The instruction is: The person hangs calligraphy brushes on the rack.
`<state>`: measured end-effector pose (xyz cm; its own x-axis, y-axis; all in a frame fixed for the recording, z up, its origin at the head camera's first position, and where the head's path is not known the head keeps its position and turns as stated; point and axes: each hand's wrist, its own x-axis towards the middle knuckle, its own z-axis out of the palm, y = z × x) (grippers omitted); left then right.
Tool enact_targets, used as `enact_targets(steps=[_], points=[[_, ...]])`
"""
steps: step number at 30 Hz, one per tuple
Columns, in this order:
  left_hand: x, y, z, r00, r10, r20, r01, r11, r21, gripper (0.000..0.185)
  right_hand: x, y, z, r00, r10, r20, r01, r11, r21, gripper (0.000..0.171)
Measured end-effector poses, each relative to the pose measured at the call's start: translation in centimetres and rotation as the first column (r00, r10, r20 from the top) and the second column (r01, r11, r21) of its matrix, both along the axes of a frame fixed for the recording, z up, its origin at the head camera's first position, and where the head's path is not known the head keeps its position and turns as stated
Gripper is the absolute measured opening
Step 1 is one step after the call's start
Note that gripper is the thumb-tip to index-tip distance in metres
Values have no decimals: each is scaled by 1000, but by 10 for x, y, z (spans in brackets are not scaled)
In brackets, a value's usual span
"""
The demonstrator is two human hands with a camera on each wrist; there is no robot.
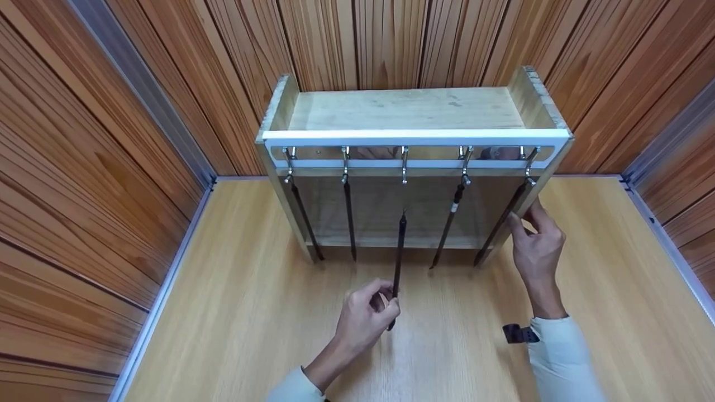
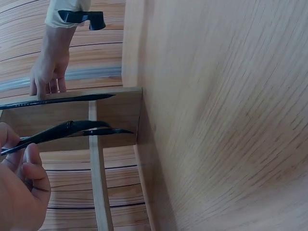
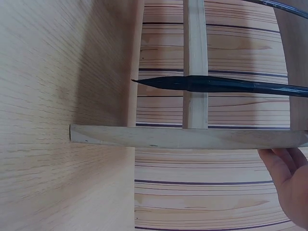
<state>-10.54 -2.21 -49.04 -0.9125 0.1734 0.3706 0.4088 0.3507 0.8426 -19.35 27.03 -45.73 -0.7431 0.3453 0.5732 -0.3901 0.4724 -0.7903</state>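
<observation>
My left hand [image 1: 366,315] pinches a dark writing brush [image 1: 399,251] near its lower end. That brush stands nearly upright in front of a small wooden rack [image 1: 402,109], its upper end just below the middle hook [image 1: 404,164]. In the left wrist view its thick dark part [image 2: 67,129] projects past my fingers, overlapping another brush behind. My right hand [image 1: 539,240] grips the rack's right side panel [image 3: 192,138], its fingers against the outer face. Beside it a brush [image 3: 221,85] hangs tip down from the rightmost hook [image 1: 530,164].
Several dark brushes, such as one with a white band [image 1: 449,223], hang from metal hooks on the white front rail [image 1: 419,135]. The rack stands on a wood-grain table [image 1: 234,312], close to a planked back wall [image 1: 385,44]. Metal strips [image 1: 167,279] edge the table's sides.
</observation>
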Motion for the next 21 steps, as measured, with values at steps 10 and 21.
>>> enact_targets(steps=[10,21], points=[[-7,-2,1,993,11,-116,-11,1000,-1,13,-2,3,-3,999,-26,21,26,1000,15,46],[-17,-3,8,988,27,-151,-30,999,-19,14,10,-9,15,1000,15,-6,-15,1000,-21,44]])
